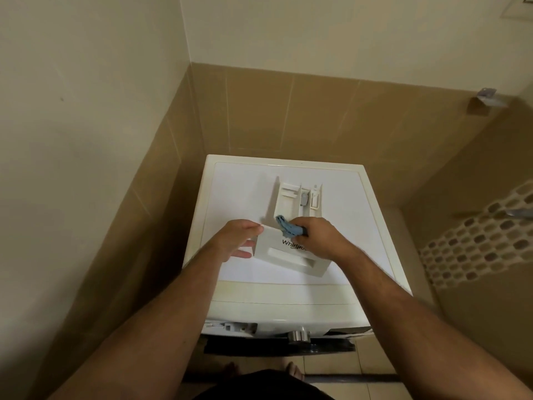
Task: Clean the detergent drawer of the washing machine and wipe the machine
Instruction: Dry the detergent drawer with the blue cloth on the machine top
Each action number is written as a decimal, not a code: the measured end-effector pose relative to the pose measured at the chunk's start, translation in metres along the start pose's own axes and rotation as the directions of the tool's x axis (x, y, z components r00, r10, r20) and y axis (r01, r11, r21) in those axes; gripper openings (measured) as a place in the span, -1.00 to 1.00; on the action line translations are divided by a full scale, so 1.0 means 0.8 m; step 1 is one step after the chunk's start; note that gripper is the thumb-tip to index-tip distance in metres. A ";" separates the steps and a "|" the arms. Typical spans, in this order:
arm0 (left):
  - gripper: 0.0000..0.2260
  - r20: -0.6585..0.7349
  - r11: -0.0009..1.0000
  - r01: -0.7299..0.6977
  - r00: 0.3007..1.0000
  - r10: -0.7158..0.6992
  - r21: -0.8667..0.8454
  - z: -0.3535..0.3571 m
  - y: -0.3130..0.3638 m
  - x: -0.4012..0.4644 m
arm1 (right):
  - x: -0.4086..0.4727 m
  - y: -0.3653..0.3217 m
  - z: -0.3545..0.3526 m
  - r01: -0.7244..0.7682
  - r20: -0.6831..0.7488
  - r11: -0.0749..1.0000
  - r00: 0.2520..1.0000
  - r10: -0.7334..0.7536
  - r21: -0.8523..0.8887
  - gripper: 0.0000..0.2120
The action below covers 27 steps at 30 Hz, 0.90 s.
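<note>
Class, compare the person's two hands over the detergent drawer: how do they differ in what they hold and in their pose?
The right hand is closed around a blue cloth pressed to the detergent drawer; the left hand holds no cloth. The left hand grips the drawer's left front corner, fingers partly spread; the right hand rests over the drawer's front panel. Both touch the drawer, which lies on the washing machine.

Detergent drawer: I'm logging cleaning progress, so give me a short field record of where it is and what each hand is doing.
drawer location: detergent drawer pulled out, lying on top of the washing machine
left hand: left hand steadies the drawer's front left corner
right hand: right hand grips a blue cloth
cloth position: at the drawer's near end, behind the front panel
empty slot: drawer slot open at the machine's front left
</note>
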State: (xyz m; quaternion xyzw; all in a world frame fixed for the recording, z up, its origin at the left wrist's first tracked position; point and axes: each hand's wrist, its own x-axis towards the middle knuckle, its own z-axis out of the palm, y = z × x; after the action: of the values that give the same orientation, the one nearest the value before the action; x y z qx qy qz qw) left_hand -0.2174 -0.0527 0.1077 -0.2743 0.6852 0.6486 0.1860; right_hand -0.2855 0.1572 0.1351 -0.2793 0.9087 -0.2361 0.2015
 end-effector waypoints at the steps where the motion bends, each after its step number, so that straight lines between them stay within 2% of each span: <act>1: -0.83 -0.001 1.000 -0.015 1.000 0.015 0.023 0.001 0.000 0.002 | -0.001 -0.003 -0.003 -0.020 0.028 1.000 0.999 0.020 -0.002 -0.83; 5: -0.85 -0.021 0.997 -0.061 0.998 0.062 0.055 0.009 0.003 0.007 | 0.012 -0.036 0.003 -0.047 0.058 0.996 0.997 0.043 0.072 -0.71; 8: -0.92 -0.050 0.982 -0.127 0.990 0.135 0.141 0.008 -0.003 0.012 | 0.022 -0.046 0.021 -0.055 -0.006 0.998 0.998 0.055 0.028 -0.79; 11: -0.89 -0.060 0.952 -0.188 0.976 0.209 0.243 0.007 -0.008 0.015 | 0.017 -0.037 0.022 -0.051 -0.040 0.998 0.998 0.050 -0.023 -0.86; 18: -0.86 -0.085 0.929 -0.240 0.958 0.274 0.282 0.004 -0.013 0.016 | 0.000 -0.014 0.005 -0.081 -0.007 0.992 0.997 0.081 -0.094 -0.89; 23: -0.86 -0.105 0.917 -0.258 0.948 0.301 0.304 -0.008 -0.015 0.020 | -0.019 0.001 -0.001 -0.126 0.010 0.991 0.992 0.126 -0.052 -0.90; 27: -0.86 -0.111 0.905 -0.275 0.939 0.325 0.324 -0.009 -0.013 0.020 | -0.037 0.012 0.000 -0.157 -0.023 0.981 0.987 0.160 0.118 -0.86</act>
State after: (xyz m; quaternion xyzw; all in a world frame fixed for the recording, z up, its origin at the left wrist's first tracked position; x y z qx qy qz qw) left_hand -0.2227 -0.0624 0.0901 -0.1852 0.8237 0.5317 0.0672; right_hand -0.2674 0.1820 0.1369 -0.1900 0.9159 -0.2760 0.2209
